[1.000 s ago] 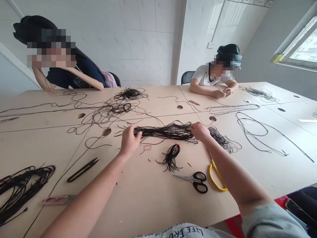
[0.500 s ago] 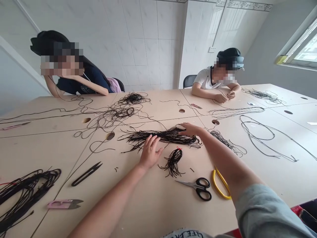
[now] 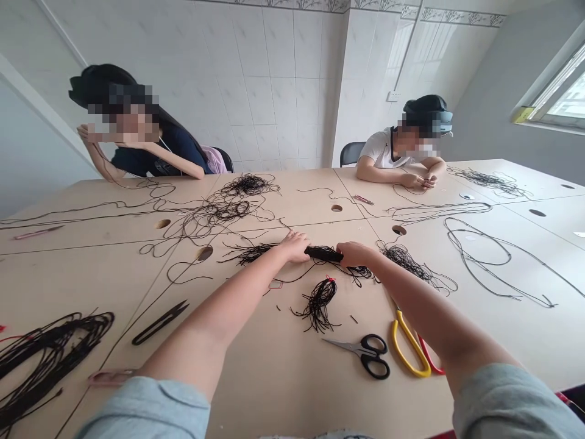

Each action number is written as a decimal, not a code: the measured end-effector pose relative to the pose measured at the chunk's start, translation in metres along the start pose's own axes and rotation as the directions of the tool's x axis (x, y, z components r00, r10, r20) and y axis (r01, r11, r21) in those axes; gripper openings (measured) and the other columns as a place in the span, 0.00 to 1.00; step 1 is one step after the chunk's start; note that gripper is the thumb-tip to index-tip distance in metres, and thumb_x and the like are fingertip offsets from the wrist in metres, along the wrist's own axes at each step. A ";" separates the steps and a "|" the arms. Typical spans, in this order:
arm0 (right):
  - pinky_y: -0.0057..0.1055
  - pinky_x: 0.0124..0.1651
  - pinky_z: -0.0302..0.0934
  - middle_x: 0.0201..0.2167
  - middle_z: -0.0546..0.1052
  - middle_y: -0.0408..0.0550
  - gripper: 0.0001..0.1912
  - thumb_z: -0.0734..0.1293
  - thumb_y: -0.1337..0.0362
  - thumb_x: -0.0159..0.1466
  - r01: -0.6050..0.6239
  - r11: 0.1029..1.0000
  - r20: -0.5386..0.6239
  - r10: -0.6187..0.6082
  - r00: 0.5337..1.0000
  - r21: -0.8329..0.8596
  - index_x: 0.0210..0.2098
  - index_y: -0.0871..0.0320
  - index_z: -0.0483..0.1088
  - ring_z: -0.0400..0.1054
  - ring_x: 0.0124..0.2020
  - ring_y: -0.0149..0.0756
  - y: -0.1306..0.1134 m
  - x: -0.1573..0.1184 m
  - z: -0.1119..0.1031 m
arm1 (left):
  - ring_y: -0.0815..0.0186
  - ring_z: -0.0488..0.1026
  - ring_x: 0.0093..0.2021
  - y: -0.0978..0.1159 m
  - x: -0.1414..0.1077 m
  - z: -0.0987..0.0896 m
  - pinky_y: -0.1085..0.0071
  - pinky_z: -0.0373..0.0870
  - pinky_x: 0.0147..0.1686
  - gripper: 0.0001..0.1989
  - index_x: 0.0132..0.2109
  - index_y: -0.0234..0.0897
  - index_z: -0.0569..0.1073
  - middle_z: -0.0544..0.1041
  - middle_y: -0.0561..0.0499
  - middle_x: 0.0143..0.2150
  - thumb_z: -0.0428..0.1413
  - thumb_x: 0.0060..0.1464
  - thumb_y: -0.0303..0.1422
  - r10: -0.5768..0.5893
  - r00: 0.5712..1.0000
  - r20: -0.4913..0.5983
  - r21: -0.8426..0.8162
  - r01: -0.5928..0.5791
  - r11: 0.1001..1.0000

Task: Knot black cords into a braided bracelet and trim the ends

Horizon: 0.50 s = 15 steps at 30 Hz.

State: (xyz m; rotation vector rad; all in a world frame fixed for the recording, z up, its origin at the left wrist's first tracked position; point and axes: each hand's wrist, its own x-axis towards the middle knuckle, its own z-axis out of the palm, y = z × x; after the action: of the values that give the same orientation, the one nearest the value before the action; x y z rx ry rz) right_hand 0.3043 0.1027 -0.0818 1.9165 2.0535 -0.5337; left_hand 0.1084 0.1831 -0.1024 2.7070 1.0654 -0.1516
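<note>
Just ahead of you on the pale wooden table (image 3: 292,378), black-handled scissors (image 3: 365,356) lie beside yellow-handled scissors (image 3: 410,347), with black thread snips (image 3: 159,323) off to your left. Across the table sit a co-worker in a dark top (image 3: 155,160) and another in a white T-shirt (image 3: 381,149).

Head cam only: you wear it, so it looks out from above your side of the counter (image 3: 283,378), facing forward and down, close in. Your left forearm (image 3: 214,329) and right forearm (image 3: 411,305) enter from the bottom of frame. The far edge (image 3: 283,171) runs just above mid-frame, with the tiled wall (image 3: 274,79) beyond and the window (image 3: 564,103) top right.
</note>
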 end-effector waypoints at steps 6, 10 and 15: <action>0.46 0.55 0.71 0.56 0.74 0.55 0.17 0.68 0.58 0.72 0.023 1.000 -0.123 -0.021 0.992 0.016 0.56 0.59 0.71 0.72 0.53 0.44 -0.003 0.002 0.009 | 0.53 0.73 0.58 0.004 -0.015 0.006 0.49 0.73 0.57 0.17 0.58 0.36 0.73 0.73 0.41 0.61 0.59 0.65 0.37 -0.032 0.999 -0.006 -0.016 0.032 0.999; 0.44 0.50 0.72 0.52 0.75 0.53 0.18 0.67 0.57 0.72 0.029 0.996 -0.163 -0.015 0.987 0.082 0.56 0.60 0.70 0.74 0.48 0.41 0.000 0.004 0.004 | 0.56 0.76 0.53 0.001 -0.027 0.006 0.52 0.77 0.53 0.17 0.58 0.36 0.73 0.75 0.42 0.58 0.58 0.66 0.38 -0.115 0.993 -0.024 -0.097 0.112 0.989; 0.39 0.45 0.74 0.47 0.77 0.51 0.16 0.66 0.58 0.73 0.049 0.984 -0.162 -0.021 0.987 0.172 0.55 0.60 0.70 0.75 0.42 0.37 0.002 0.004 -0.004 | 0.56 0.77 0.52 -0.006 -0.036 -0.003 0.53 0.78 0.51 0.17 0.59 0.35 0.72 0.76 0.42 0.56 0.58 0.67 0.38 -0.117 0.993 -0.002 -0.240 0.113 0.964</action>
State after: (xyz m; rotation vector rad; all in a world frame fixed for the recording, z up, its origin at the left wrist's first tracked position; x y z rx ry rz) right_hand 0.3060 0.1084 -0.0800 2.0868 2.2092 -0.6058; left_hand 0.0780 0.1643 -0.0939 2.4367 1.1649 -0.0179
